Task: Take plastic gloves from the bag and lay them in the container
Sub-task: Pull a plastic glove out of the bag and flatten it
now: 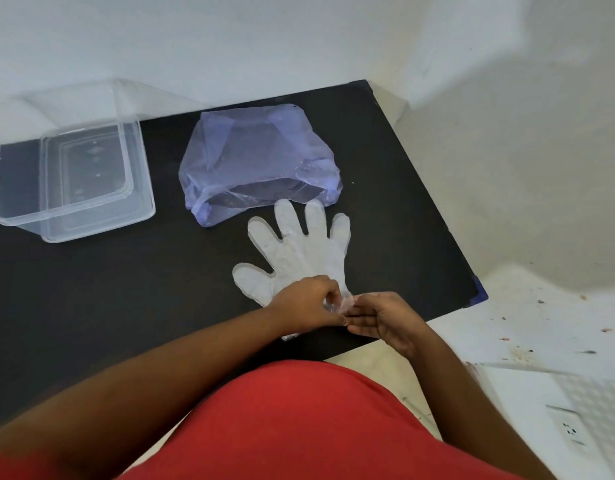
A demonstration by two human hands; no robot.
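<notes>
A clear plastic glove [299, 251] lies flat on the dark table [126, 289], fingers pointing away from me toward the bag. The pale purple plastic bag [257, 157] sits just beyond it, mouth facing me. My left hand [304, 306] pinches the glove's cuff between thumb and fingers. My right hand [382, 318] touches the same cuff edge from the right, fingers partly curled on it. The clear rectangular container [8, 188] stands at the far left of the table, with nothing visible inside.
A white wall runs behind the table. The table's right edge [448, 230] drops to a pale speckled floor. A wall socket [569, 429] shows at lower right. My red shirt fills the bottom of the view.
</notes>
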